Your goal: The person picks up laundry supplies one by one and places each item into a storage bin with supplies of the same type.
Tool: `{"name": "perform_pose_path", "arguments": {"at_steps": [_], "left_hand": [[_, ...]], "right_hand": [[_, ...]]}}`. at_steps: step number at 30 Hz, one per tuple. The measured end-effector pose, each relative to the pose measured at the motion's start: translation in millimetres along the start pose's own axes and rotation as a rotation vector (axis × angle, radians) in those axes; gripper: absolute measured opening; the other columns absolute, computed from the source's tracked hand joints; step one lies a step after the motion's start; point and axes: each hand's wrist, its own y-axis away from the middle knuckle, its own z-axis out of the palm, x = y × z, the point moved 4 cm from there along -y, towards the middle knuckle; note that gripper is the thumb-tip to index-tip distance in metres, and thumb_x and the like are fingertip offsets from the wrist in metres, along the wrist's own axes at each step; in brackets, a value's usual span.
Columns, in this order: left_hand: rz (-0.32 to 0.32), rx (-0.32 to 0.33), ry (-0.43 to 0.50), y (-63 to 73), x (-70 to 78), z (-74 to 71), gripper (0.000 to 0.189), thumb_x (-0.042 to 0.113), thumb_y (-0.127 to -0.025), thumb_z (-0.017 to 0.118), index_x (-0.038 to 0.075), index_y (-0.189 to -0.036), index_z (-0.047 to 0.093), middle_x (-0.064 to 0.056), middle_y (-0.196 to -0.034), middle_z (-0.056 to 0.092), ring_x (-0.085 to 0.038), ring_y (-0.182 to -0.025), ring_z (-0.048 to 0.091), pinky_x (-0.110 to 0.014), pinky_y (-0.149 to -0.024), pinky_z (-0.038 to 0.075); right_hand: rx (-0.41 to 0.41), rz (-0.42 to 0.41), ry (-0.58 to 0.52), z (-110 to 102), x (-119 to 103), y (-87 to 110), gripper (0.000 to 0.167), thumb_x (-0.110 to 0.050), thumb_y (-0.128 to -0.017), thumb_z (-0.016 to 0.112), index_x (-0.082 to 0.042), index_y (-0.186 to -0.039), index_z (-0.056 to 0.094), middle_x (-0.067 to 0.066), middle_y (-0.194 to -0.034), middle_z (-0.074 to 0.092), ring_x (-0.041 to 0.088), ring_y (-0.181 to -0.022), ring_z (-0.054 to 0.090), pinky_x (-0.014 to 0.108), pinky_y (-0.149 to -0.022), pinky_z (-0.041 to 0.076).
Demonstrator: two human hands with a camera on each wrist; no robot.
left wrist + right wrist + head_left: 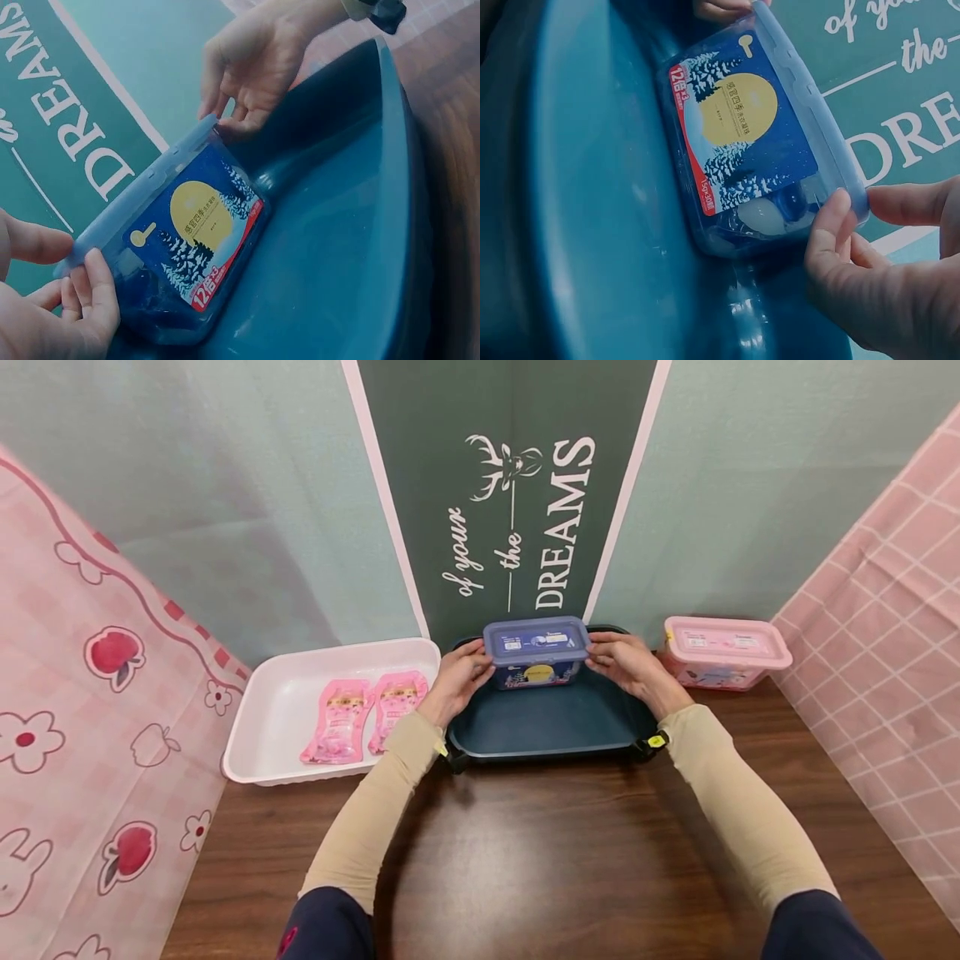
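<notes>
Both hands hold a blue lidded plastic box (537, 653) by the two ends of its lid. It stands at the back of a dark teal basin (547, 722), with its lid near the wall. A label with a yellow moon and snowy trees covers its front, and rounded pods show through the clear side in the right wrist view. My left hand (456, 680) pinches the left lid edge between thumb and fingers. On the opposite end, the right hand (628, 667) pinches the lid rim (832, 142) the same way.
A white tray (273, 710) at left holds two pink pouches (341, 722). To the right of the basin stands a pink lidded box (726, 652). All rest on a brown wooden table (517, 860), with a printed cloth wall (517, 410) behind and pink cloths on both sides.
</notes>
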Motion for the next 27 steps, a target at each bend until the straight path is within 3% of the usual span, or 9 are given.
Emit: {"name": "perform_pose_path", "arguments": {"at_steps": [2,5,9,14,17,22,25,27], "left_hand": [[0.015,0.0,-0.034,2.1,1.6,0.2,0.058,-0.009,-0.101,0.059,-0.003,-0.157,0.046,-0.019,-0.155,0.051,-0.015,-0.098,0.063,-0.022,-0.089,0.06],[0.046,-0.008,-0.105,6.7,5.6,2.2,0.057,-0.005,-0.102,0.06,-0.006,-0.157,0.045,-0.023,-0.154,0.051,-0.017,-0.1,0.063,-0.03,-0.102,0.06],[0.088,-0.026,-0.25,16.6,12.8,6.7,0.06,0.002,-0.103,0.062,-0.009,-0.158,0.041,-0.026,-0.158,0.047,-0.025,-0.116,0.062,-0.044,-0.118,0.05],[0.11,-0.024,-0.451,29.0,18.9,8.7,0.064,0.012,-0.102,0.066,-0.005,-0.159,0.042,-0.022,-0.162,0.046,-0.034,-0.139,0.056,-0.048,-0.12,0.048],[0.138,-0.012,-0.555,35.6,22.0,8.9,0.064,0.015,-0.102,0.068,-0.001,-0.159,0.044,-0.02,-0.161,0.047,-0.034,-0.143,0.054,-0.047,-0.119,0.048],[0.226,-0.001,-0.691,49.9,26.0,11.5,0.062,0.016,-0.102,0.07,0.003,-0.158,0.047,-0.019,-0.158,0.05,-0.034,-0.141,0.057,-0.047,-0.118,0.048],[0.286,-0.009,-0.748,61.8,27.5,13.0,0.058,0.014,-0.101,0.071,0.002,-0.154,0.05,-0.019,-0.156,0.052,-0.037,-0.138,0.059,-0.048,-0.115,0.051],[0.319,-0.024,-0.802,71.9,27.8,13.7,0.056,0.014,-0.101,0.071,0.001,-0.153,0.052,-0.02,-0.155,0.052,-0.039,-0.138,0.059,-0.049,-0.113,0.052]], "right_hand": [[-0.009,0.003,0.043,1,-1,2.5,0.045,0.0,-0.109,0.051,0.007,-0.151,0.039,-0.003,-0.096,0.071,0.006,-0.087,0.068,0.022,-0.089,0.06],[-0.02,0.005,0.153,1,-5,7.9,0.051,-0.004,-0.111,0.049,0.01,-0.157,0.033,-0.003,-0.107,0.067,0.004,-0.093,0.067,0.022,-0.097,0.059],[-0.032,-0.016,0.297,-1,-11,17.7,0.056,-0.007,-0.112,0.048,0.011,-0.161,0.028,0.005,-0.126,0.06,0.003,-0.101,0.069,0.025,-0.104,0.058],[-0.021,-0.079,0.386,-12,-22,31.1,0.06,-0.013,-0.112,0.052,0.011,-0.161,0.028,0.018,-0.142,0.055,0.004,-0.104,0.071,0.027,-0.104,0.059],[0.004,-0.129,0.439,-22,-29,39.2,0.061,-0.018,-0.112,0.054,0.009,-0.161,0.03,0.012,-0.138,0.057,0.001,-0.102,0.07,0.024,-0.1,0.06],[0.126,-0.255,0.576,-49,-44,55.3,0.055,-0.025,-0.111,0.057,0.005,-0.155,0.042,-0.002,-0.123,0.061,-0.005,-0.097,0.07,0.015,-0.088,0.059],[0.249,-0.341,0.727,-70,-51,64.6,0.049,-0.03,-0.11,0.058,0.002,-0.148,0.055,0.009,-0.125,0.067,0.001,-0.099,0.071,0.011,-0.082,0.057],[0.326,-0.412,0.872,-85,-54,68.7,0.045,-0.029,-0.11,0.057,0.001,-0.142,0.062,0.019,-0.131,0.068,0.015,-0.107,0.072,0.016,-0.083,0.056]]}}
